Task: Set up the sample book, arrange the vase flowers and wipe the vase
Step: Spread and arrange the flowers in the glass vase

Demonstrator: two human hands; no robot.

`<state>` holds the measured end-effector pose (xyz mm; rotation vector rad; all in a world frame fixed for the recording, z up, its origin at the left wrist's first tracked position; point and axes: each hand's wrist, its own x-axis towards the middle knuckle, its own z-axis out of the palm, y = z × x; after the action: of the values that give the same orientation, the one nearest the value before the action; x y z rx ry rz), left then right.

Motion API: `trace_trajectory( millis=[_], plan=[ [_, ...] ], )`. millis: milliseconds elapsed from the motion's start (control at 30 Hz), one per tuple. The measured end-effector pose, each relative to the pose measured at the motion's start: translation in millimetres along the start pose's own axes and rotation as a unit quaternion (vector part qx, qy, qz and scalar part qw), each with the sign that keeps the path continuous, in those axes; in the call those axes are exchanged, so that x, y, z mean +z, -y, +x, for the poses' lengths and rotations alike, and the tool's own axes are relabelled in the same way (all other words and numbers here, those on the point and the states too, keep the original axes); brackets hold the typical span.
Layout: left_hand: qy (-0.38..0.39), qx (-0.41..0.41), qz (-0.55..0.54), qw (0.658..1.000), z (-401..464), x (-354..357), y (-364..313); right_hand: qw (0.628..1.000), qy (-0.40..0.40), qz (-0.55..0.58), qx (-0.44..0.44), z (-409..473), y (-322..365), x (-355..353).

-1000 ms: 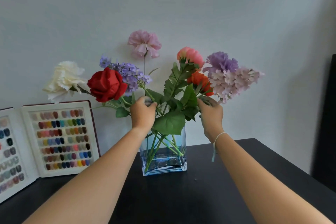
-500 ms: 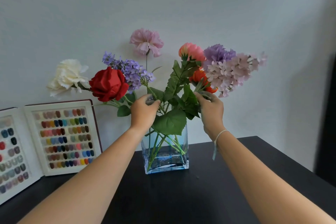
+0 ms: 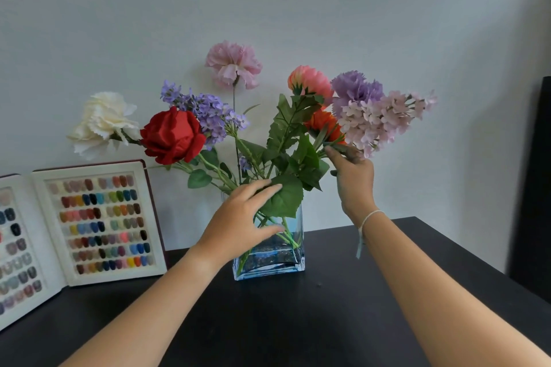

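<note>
Vase [image 3: 269,259], clear bluish glass, rectangular, stands upright on dark surface [image 3: 298,322] near the wall, a little water at the bottom with green stems in it. Left hand [image 3: 238,223] sits at the vase's front upper left, fingers straight and spread wide, fingertips on a big green leaf [image 3: 283,199] at the rim, thumb lying across the glass; grip wide, nothing clasped. Right hand [image 3: 353,179] is raised to the right of the vase, above rim level, fingers curled in a narrow grip pinching the stem just under the pale pink lilac spray [image 3: 384,119]; the spray leans up and to the right. Thin white string bracelet [image 3: 368,217] on the right wrist, one end hanging down.

Flowers fan out of the vase: white carnation [image 3: 104,122] far left, red rose [image 3: 173,135] touching it on its right, blue-purple lilac [image 3: 202,110] behind the rose, pink carnation [image 3: 234,64] tallest in the middle, coral bloom [image 3: 310,82] and orange bloom [image 3: 323,125] right of centre, lavender carnation [image 3: 354,89] beside the pale spray.

Sample book [image 3: 89,223] stands open at left, leaning on the wall, well apart from the vase; right page fully seen with rows of coloured nail tips, left page cut by the frame edge. Dark panel [image 3: 533,188] at far right edge, cannot tell what it is.
</note>
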<state>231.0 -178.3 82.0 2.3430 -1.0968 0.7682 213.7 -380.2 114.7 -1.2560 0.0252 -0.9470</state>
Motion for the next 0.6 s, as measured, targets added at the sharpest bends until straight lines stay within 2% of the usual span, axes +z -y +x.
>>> trace_trajectory(
  millis=[200, 600],
  plan=[
    [-0.085, -0.018, -0.038, 0.995, 14, -13, 5, 1.0, -0.027, 0.001, 0.012, 2, 1, 9],
    [-0.092, -0.023, -0.085, 0.992, 20, -39, 30, 0.998, -0.038, -0.016, 0.047, 12, -5, 8]
  ],
)
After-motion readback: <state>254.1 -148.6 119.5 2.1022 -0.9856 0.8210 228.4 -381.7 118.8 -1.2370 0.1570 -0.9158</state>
